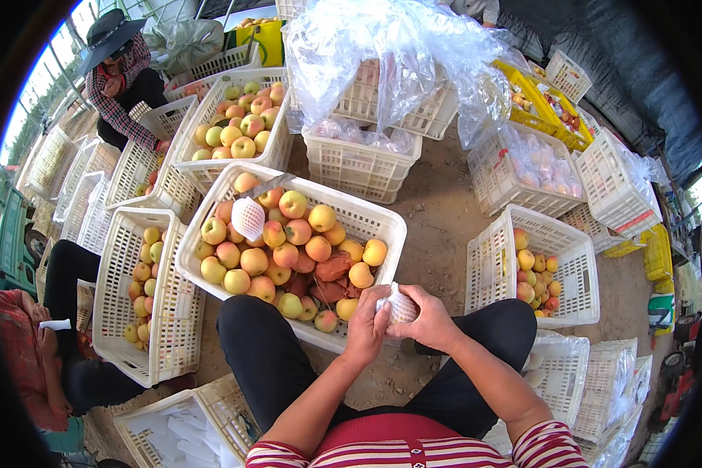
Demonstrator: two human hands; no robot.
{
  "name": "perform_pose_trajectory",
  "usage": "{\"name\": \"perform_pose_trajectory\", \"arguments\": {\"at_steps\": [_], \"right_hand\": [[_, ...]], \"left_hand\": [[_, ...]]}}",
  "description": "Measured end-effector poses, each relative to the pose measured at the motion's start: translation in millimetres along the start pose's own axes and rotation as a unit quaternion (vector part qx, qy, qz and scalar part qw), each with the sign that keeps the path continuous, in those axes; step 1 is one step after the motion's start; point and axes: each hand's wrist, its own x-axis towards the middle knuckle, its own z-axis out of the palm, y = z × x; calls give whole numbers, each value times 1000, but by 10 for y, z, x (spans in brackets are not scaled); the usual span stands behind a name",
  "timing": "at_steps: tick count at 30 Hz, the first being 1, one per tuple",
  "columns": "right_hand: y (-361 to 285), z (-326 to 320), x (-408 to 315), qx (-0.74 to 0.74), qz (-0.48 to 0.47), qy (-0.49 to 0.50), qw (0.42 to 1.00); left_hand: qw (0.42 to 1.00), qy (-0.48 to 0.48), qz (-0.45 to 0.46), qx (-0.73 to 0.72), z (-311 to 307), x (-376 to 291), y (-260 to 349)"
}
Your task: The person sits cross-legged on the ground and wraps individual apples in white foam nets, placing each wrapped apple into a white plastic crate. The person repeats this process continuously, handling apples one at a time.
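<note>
Between my two hands is a fruit in a white foam net sleeve (402,306), above the near right corner of a white plastic crate (357,219). My left hand (365,324) grips its left side, and my right hand (430,320) curls around the right side. Most of the fruit inside is hidden by the foam and my fingers. Loose yellow-red apples (285,255) fill much of the crate. One foam net sleeve (248,219) lies on top of them, near a dark strip (272,185) at the far rim. Reddish-brown paper (333,268) is crumpled among the apples.
A white crate with apples (535,275) stands to the right; another apple crate (146,292) is at left. White foam sleeves (181,436) fill a crate at lower left. Plastic-draped stacked crates (360,158) rise ahead. Two people (120,88) work on the left side.
</note>
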Motion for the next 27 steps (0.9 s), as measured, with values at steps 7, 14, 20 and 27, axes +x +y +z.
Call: {"name": "perform_pose_trajectory", "arguments": {"at_steps": [7,14,20,27], "right_hand": [[120,38,1,-80,-29,2,996],[-73,-60,-121,257,89,-70,960],[31,78,-481,201,44,-6,979],[-85,-632,-1409,310,26,-1,950]], "left_hand": [[944,-28,-177,-276,23,-45,-162],[800,88,-334,-492,-29,9,-145],[882,87,-305,-348,240,-62,187],[968,-211,-56,-123,635,-45,1039]]}}
